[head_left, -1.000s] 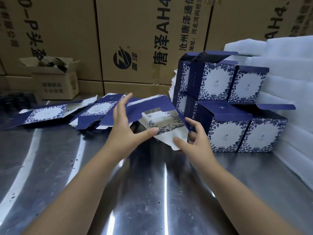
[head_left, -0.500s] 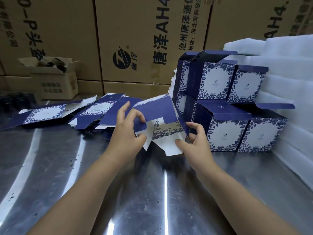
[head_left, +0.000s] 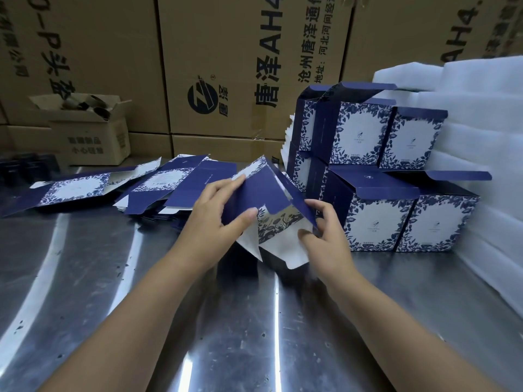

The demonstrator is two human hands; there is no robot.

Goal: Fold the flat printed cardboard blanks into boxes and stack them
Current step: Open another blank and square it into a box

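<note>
Blank (head_left: 256, 193), left hand (head_left: 210, 222), right hand (head_left: 329, 240) apparently gripping

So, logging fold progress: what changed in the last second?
The blank has risen from nearly flat into a peak. The left hand, spread open before, pinches its blue panel; the right hand grips the right edge. The stacked boxes and flat blanks stayed put.

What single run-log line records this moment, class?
step: folding | left hand: grips blank | right hand: pinches its flap | folded boxes: stacked at right
</note>
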